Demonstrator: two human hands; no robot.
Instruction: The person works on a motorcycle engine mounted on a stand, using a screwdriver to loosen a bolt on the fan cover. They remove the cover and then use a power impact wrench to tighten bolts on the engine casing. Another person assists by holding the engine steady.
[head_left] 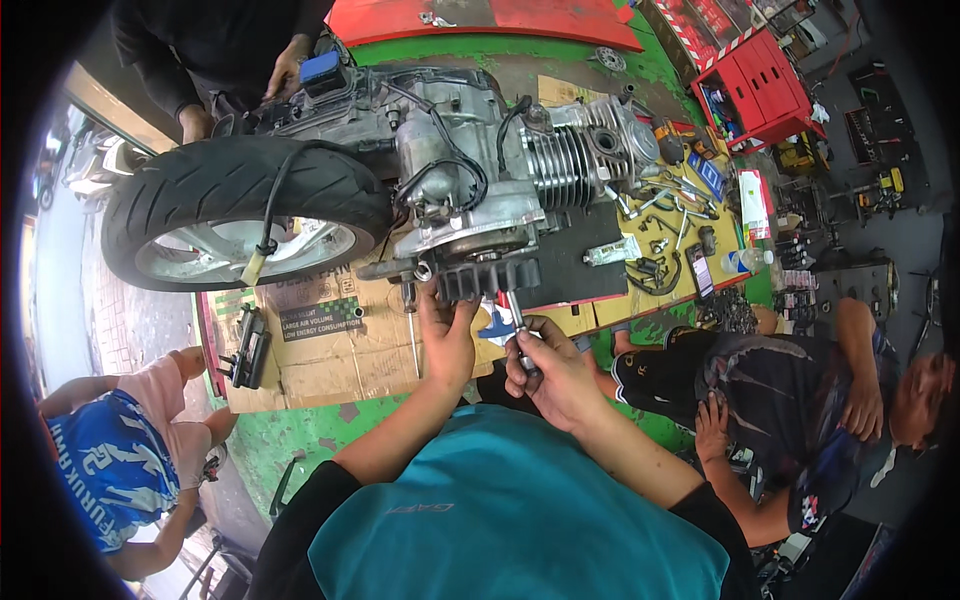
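Note:
A scooter engine (450, 150) lies across the work table, with its rear wheel (250, 215) attached at the left. On its near side sits a black finned fan wheel (490, 278). My left hand (446, 335) is closed at the left underside of this fan, fingers up against its edge; part of its grip is hidden. In my right hand (556, 375) is a chrome socket wrench (517, 312), its shaft pointing up to the fan's near face. Whether its tip is seated there, I cannot tell. A screwdriver (411, 325) shows just left of my left hand.
Flattened cardboard (310, 370) covers the table. A black bracket-like part (246, 345) lies left; a white tube (612, 250), loose tools (680, 205) and a phone (700, 270) lie right. One person's hand (290, 65) is beyond the engine; others sit at both sides.

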